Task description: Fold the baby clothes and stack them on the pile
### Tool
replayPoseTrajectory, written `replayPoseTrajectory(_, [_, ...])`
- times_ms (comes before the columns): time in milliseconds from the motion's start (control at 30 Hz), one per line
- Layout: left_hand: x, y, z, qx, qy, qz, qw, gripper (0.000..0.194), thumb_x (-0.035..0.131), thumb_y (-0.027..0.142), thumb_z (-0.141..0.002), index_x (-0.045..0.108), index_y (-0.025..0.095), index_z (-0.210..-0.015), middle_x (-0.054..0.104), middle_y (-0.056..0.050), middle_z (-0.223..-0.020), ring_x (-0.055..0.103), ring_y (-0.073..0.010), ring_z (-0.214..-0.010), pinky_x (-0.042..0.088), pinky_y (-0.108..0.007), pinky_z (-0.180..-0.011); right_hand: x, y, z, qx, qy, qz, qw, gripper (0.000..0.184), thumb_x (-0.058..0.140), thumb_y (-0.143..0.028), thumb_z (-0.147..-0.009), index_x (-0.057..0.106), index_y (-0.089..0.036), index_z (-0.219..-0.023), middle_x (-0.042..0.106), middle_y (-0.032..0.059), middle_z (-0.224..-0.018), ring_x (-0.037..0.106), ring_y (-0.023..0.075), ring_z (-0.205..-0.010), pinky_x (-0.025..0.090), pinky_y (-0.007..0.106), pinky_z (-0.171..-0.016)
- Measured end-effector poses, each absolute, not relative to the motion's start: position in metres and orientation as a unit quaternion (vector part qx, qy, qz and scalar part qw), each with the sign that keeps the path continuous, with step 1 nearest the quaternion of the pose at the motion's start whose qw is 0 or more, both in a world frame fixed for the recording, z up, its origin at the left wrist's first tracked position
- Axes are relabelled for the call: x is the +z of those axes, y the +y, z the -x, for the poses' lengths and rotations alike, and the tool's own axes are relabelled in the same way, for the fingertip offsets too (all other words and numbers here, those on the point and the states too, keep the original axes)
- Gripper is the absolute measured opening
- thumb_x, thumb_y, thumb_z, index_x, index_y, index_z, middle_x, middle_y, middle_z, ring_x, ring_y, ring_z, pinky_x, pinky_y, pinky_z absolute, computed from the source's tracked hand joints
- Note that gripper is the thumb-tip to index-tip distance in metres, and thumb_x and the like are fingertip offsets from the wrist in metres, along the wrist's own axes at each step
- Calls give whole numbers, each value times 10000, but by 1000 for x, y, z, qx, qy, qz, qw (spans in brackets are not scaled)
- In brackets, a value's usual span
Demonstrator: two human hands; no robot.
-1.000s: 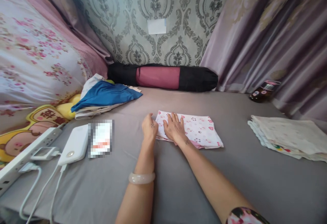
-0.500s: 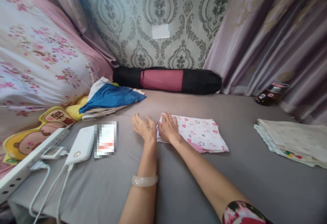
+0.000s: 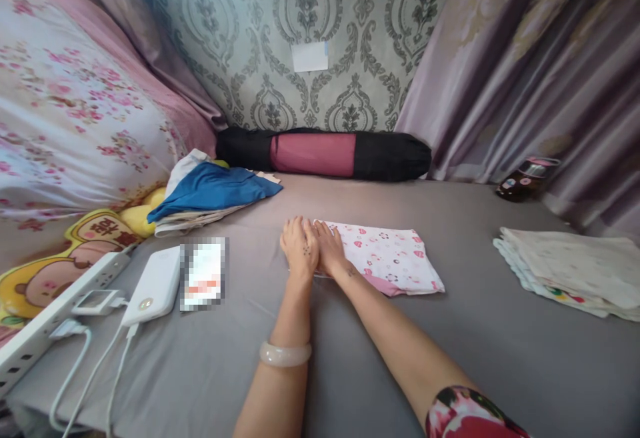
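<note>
Folded white printed cloth (image 3: 395, 258) lies flat on the grey sheet (image 3: 380, 358), near the middle. Right hand (image 3: 329, 249): open, palm down on the cloth's left end, gripping nothing. Left hand (image 3: 301, 246): open too, fingers extended, right up against the other; what's under it is hidden. White power bank (image 3: 154, 285) well off to the left.

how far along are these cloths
Looks done: the pale stack, folded flat at right. In hand: the printed cloth, folded, left hand and right hand at its left end. Perhaps left: the blue cloth, lying loosely at left, though that is unclear.
</note>
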State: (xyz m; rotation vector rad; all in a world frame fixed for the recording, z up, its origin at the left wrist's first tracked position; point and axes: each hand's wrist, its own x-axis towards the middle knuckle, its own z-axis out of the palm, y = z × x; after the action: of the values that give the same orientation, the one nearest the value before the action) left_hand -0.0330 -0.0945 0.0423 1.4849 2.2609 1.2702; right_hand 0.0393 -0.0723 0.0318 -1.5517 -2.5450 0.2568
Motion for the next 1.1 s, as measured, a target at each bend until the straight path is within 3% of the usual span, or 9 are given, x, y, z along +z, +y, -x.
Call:
replayPoseTrajectory(233, [40,-97,22,362,736,-563,94,375,301,273,-973,596,204,-1195,579,-89,-1338,362,-254,-1373,254,-501,-1126,41,-77,-69,85,-798,589,93,538,211,-334,-987,341,-103,-1455,291,162,-1537,188,287,-1429,123,521,-1128])
replayPoseTrajectory(433, [33,-97,16,344,724,-590,99,387,306,293,-978,551,177,-1254,558,-105,-1364,380,-255,-1366,244,-513,-1130,32,-79,-74,89,-795,596,71,560,309,-349,-964,313,-113,-1472,247,161,-1556,163,304,-1434,109,552,-1121])
replayPoseTrajectory(567, [33,-99,10,326,714,-612,96,380,306,284,-979,526,188,-1273,523,-118,-1399,390,-243,-1363,234,-529,-1130,30,-75,-77,107,-800,585,77,588,353,-343,-945,293,-111,-1482,225,151,-1566,144,297,-1443,100,535,-1135])
replayPoseTrajectory(700, [35,-102,4,316,701,-633,92,359,304,263,-979,525,193,-1253,537,-123,-1383,392,-221,-1365,230,-526,-1130,34,-74,-93,138,-792,586,101,544,225,-324,-980,305,-120,-1477,252,124,-1561,174,245,-1442,144,479,-1144])
replayPoseTrajectory(1100, [30,-105,-2,293,682,-664,84,362,359,231,-944,509,183,-1270,530,-126,-1388,334,-248,-1398,229,-514,-1134,26,-93,-119,62,-762,636,102,545,239,-364,-980,353,-147,-1467,277,152,-1547,196,282,-1429,70,518,-1132])
